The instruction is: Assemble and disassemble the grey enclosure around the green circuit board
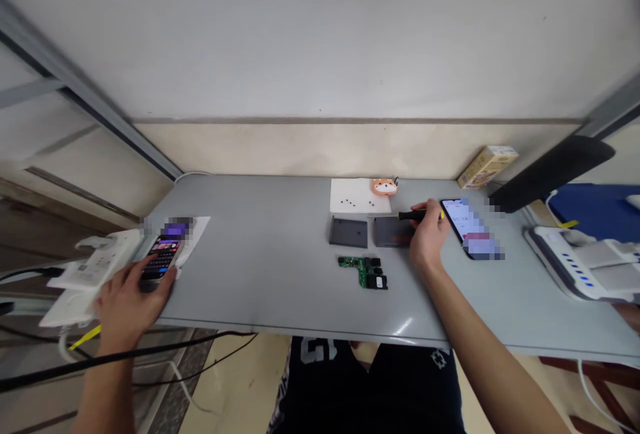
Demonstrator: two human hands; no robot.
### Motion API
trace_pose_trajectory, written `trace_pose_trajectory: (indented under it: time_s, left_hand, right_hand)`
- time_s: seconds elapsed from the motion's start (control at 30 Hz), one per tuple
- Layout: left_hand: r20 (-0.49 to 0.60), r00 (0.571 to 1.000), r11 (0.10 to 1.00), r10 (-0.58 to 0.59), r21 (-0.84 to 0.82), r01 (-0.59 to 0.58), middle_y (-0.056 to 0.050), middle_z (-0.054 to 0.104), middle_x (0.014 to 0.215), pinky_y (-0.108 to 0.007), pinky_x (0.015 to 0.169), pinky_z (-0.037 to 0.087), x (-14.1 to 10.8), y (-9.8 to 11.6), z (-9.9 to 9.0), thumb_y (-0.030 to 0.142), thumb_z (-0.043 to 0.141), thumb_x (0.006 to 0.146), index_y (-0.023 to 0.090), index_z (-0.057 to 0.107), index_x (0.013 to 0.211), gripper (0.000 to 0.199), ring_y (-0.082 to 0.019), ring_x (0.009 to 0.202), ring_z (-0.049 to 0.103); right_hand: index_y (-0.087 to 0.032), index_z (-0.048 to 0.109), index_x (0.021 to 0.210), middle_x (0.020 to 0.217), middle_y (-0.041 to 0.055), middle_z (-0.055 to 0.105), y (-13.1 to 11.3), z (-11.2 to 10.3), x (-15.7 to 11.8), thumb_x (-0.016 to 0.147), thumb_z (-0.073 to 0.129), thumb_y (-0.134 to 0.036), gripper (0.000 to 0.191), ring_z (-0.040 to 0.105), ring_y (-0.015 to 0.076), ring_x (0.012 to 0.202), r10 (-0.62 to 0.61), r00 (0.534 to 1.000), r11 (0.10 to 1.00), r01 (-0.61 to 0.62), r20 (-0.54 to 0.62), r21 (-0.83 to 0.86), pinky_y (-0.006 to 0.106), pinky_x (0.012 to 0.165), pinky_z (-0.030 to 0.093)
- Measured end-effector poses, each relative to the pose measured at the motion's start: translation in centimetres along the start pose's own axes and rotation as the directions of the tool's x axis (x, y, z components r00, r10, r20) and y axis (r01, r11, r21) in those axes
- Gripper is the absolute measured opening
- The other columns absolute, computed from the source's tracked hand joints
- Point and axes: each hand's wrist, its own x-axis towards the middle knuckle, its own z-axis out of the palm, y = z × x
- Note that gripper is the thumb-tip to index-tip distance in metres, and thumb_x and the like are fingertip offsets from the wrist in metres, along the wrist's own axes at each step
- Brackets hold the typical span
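On the desk's left, my left hand (133, 294) has its thumb and fingers around the lower end of a smartphone (167, 247) with a lit keyboard on screen. My right hand (429, 231) is closed around a black screwdriver (410, 215) with a yellow end, held nearly level over a dark grey case half (387, 233). Its tip is hard to make out. Beside that lies a flat dark grey cover (349, 233). Nearer me is a green circuit board (361, 271) with black connectors. Several tiny dark screws (347, 202) rest on a white paper (345, 189) behind.
An orange animal-faced case (384, 187) sits on the paper's corner. A second smartphone (470, 227) lies right of my right hand. Power strips stand at the left (93, 274) and right (580, 264) edges. A small box (487, 166) leans by the wall. Cables cross the front left.
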Motion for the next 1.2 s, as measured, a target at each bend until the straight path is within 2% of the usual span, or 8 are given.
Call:
trace_pose_trajectory:
  time_s: [0.13, 0.3, 0.47, 0.7, 0.87, 1.0, 1.2]
  left_hand:
    - [-0.024, 1.000, 1.000, -0.001, 0.001, 0.001, -0.020, 0.053, 0.150, -0.062, 0.115, 0.037, -0.09, -0.06, 0.13, 0.076, 0.036, 0.093, 0.020, 0.049, 0.152, 0.083, -0.042, 0.139, 0.047]
    - [-0.032, 0.999, 1.000, 0.017, -0.004, -0.017, -0.018, 0.053, 0.151, -0.060, 0.116, 0.037, -0.14, -0.13, 0.22, 0.074, 0.037, 0.095, 0.021, 0.054, 0.150, 0.078, -0.042, 0.140, 0.046]
    - [-0.033, 0.999, 1.000, 0.016, 0.000, -0.016, -0.017, 0.053, 0.152, -0.057, 0.117, 0.036, 0.03, -0.34, 0.36, 0.071, 0.041, 0.096, 0.020, 0.051, 0.152, 0.076, -0.040, 0.141, 0.046]
    - [-0.030, 0.999, 1.000, 0.019, -0.002, -0.019, -0.022, 0.052, 0.152, -0.060, 0.116, 0.037, 0.06, -0.55, 0.41, 0.070, 0.043, 0.096, 0.016, 0.049, 0.153, 0.079, -0.043, 0.140, 0.047]
    - [-0.009, 1.000, 0.999, -0.028, -0.029, 0.028, -0.022, 0.051, 0.152, -0.063, 0.115, 0.037, -0.13, -0.10, 0.07, 0.075, 0.042, 0.094, 0.022, 0.043, 0.157, 0.083, -0.045, 0.141, 0.046]
    - [-0.030, 0.999, 1.000, 0.028, -0.009, -0.029, -0.018, 0.052, 0.151, -0.062, 0.115, 0.037, -0.17, -0.03, 0.08, 0.074, 0.039, 0.096, 0.025, 0.052, 0.151, 0.075, -0.044, 0.141, 0.047]
    - [-0.049, 0.998, 1.000, 0.030, 0.005, -0.030, -0.018, 0.055, 0.149, -0.058, 0.115, 0.038, -0.14, -0.29, 0.32, 0.073, 0.037, 0.095, 0.020, 0.054, 0.148, 0.077, -0.041, 0.138, 0.048]
  right_hand:
    - [-0.021, 0.062, 0.077, 0.068, -0.0036, 0.047, 0.08, 0.01, -0.05, 0.091, 0.051, -0.057, 0.040, 0.048, 0.0127, 0.057, 0.041, 0.999, 0.999, -0.041, 0.003, 0.011, 0.025, 0.049, 0.049]
    - [-0.020, 0.063, 0.075, 0.068, -0.0027, 0.049, 0.03, -0.03, -0.04, 0.093, 0.050, -0.055, 0.041, 0.050, 0.0127, 0.058, -0.020, 1.000, 1.000, 0.020, 0.004, 0.001, 0.026, 0.053, 0.052]
    - [-0.020, 0.063, 0.074, 0.068, -0.0020, 0.049, -0.05, -0.03, -0.06, 0.093, 0.051, -0.055, 0.041, 0.051, 0.0129, 0.060, -0.021, 1.000, 1.000, 0.021, 0.005, -0.005, 0.025, 0.051, 0.051]
    - [-0.022, 0.064, 0.079, 0.068, -0.0029, 0.047, -0.06, 0.01, -0.16, 0.091, 0.052, -0.059, 0.041, 0.047, 0.0133, 0.056, 0.041, 0.999, 0.999, -0.041, 0.016, 0.005, 0.025, 0.044, 0.048]
    - [-0.021, 0.062, 0.077, 0.067, -0.0028, 0.048, -0.11, 0.04, -0.16, 0.092, 0.050, -0.058, 0.041, 0.048, 0.0124, 0.056, 0.026, 1.000, 1.000, -0.026, 0.008, 0.004, 0.026, 0.049, 0.052]
    - [-0.021, 0.063, 0.076, 0.067, -0.0025, 0.048, -0.17, 0.04, -0.22, 0.092, 0.050, -0.057, 0.041, 0.048, 0.0123, 0.056, 0.025, 1.000, 1.000, -0.025, 0.002, 0.000, 0.025, 0.048, 0.051]
    - [-0.021, 0.063, 0.078, 0.071, -0.0023, 0.046, -0.19, 0.09, -0.28, 0.090, 0.051, -0.060, 0.043, 0.049, 0.0138, 0.060, 0.026, 1.000, 1.000, -0.026, 0.003, 0.001, 0.025, 0.044, 0.051]
